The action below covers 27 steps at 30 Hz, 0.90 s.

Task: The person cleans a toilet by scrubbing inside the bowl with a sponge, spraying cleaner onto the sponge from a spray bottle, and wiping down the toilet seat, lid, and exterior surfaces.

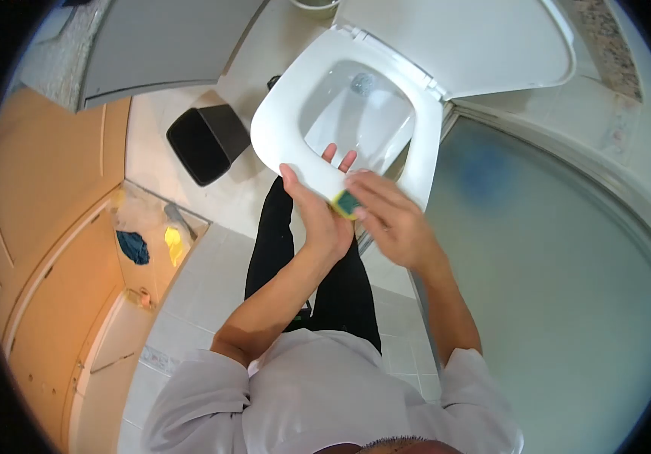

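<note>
The white toilet seat point(280, 113) looks tilted up a little from the bowl point(352, 125). My left hand point(322, 219) grips its front edge, the thumb on the upper face and two fingertips showing inside the opening. A yellow and green scrub sponge point(347, 204) is in my right hand point(401, 223), whose fingers are bent over it. This sponge lies against the seat's front edge, close beside my left hand. Part of the sponge is hidden by my fingers.
Behind, the toilet lid point(477, 45) stands raised. A black bin point(203, 144) is to the left, under a grey cabinet point(166, 53). A frosted glass panel point(545, 250) borders the right side. Dark blue cloth point(132, 247) and a yellow item point(173, 246) lie at the left.
</note>
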Each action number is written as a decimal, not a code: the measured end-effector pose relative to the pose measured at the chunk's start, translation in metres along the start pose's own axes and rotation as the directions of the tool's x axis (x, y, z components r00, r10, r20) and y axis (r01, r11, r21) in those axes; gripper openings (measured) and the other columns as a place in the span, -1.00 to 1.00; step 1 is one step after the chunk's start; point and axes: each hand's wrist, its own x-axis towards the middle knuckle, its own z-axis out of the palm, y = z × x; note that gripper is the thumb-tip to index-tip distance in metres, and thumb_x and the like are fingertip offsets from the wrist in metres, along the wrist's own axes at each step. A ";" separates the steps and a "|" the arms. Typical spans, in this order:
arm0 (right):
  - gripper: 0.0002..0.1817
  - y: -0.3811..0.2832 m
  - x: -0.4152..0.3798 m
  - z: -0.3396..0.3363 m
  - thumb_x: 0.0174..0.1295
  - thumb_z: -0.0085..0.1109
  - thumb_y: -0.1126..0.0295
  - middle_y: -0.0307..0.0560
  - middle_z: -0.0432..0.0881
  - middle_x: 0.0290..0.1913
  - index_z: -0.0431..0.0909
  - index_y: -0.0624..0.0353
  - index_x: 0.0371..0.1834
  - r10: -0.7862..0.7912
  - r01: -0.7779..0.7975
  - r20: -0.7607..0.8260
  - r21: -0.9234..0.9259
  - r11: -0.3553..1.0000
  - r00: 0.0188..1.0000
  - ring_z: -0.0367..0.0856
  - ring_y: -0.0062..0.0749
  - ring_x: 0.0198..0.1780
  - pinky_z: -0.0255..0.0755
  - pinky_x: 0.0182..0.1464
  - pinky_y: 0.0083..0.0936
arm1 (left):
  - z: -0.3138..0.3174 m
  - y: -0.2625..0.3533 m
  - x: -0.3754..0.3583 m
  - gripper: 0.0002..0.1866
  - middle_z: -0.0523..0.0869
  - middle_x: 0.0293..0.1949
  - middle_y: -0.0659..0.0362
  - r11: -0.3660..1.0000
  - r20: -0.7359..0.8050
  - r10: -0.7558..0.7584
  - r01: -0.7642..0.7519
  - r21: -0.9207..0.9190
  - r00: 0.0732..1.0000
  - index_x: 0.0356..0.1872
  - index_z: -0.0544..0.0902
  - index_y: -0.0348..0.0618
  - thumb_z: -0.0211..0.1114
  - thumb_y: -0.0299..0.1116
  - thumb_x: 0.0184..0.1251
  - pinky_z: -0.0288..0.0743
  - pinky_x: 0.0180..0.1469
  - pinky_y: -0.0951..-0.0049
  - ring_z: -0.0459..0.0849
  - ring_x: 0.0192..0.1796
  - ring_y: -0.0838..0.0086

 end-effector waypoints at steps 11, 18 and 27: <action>-0.57 0.027 0.044 0.085 0.26 0.40 0.46 -0.02 0.58 0.06 0.76 0.10 0.23 -0.088 0.085 0.110 0.032 0.996 0.990 0.49 -0.08 0.04 0.47 0.19 -0.23 | -0.054 0.057 0.042 -0.05 0.30 0.64 0.11 0.942 0.240 0.000 0.080 -0.325 0.971 0.74 0.12 0.23 -0.30 0.59 0.53 0.07 0.70 0.06 0.28 0.66 0.19; -0.74 0.122 0.204 0.112 0.41 0.28 0.41 0.06 0.71 0.01 0.80 0.09 0.10 -0.322 0.327 0.073 -0.339 0.882 0.944 0.60 0.07 0.08 0.57 0.12 -0.21 | -0.075 0.063 0.059 -0.27 0.37 0.64 0.19 0.896 0.265 -0.109 0.210 -0.390 0.958 0.67 0.30 0.16 -0.19 0.33 0.70 0.10 0.65 -0.13 0.30 0.65 0.28; -0.63 0.083 0.129 0.132 0.32 0.22 0.47 -0.14 0.67 0.23 0.79 -0.05 0.16 -0.371 0.421 0.325 -0.096 0.902 0.870 0.55 -0.09 0.29 0.30 0.43 -0.13 | -0.106 0.073 0.078 -0.38 0.55 0.45 0.12 0.775 0.339 -0.266 0.409 -0.482 0.903 0.55 0.43 -0.01 -0.19 0.15 0.76 0.27 0.58 -0.01 0.51 0.48 0.19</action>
